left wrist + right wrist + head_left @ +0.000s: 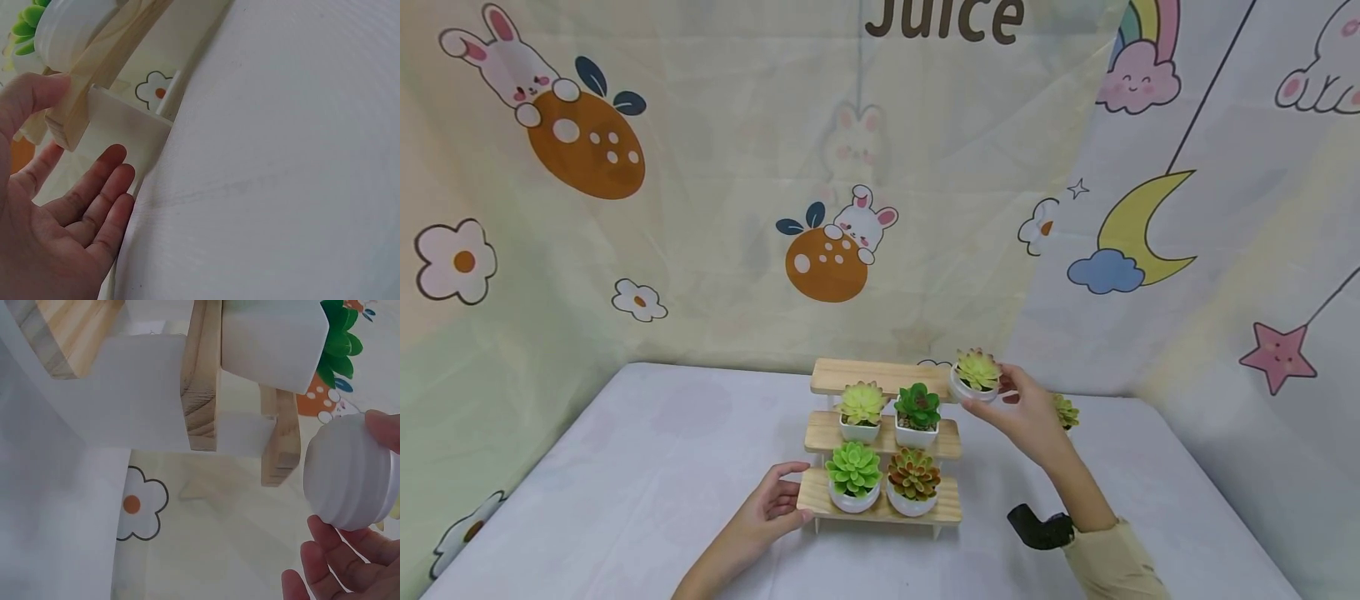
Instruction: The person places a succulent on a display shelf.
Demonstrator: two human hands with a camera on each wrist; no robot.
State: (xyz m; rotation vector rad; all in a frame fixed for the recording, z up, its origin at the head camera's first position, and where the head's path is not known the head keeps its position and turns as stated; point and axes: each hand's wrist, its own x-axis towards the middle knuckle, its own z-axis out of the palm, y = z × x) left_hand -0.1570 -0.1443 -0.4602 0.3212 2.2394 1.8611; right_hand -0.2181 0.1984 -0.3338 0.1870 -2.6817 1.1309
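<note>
A three-tier wooden plant stand point(880, 379) with white supports stands on the table. My left hand point(772, 502) pinches the left end of its lowest shelf point(70, 119), thumb above and index finger below, the other fingers loosely bent. At the top shelf's right end, my right hand point(1026, 414) grips a potted succulent point(976, 375), yellow-green in a round white pot point(347, 472), raised off the shelf. Two succulents in square white pots, one pale green point(861, 406) and one dark green point(917, 408), stand on the middle shelf. The lowest shelf bears a bright green succulent point(853, 471) and a reddish one point(913, 475).
Behind my right wrist another yellow-green succulent point(1065, 411) is partly hidden. A black curved object point(1037, 527) sits by the right sleeve point(1116, 562). The white table point(685, 450) meets a printed cloth backdrop point(715, 250) behind and at the sides.
</note>
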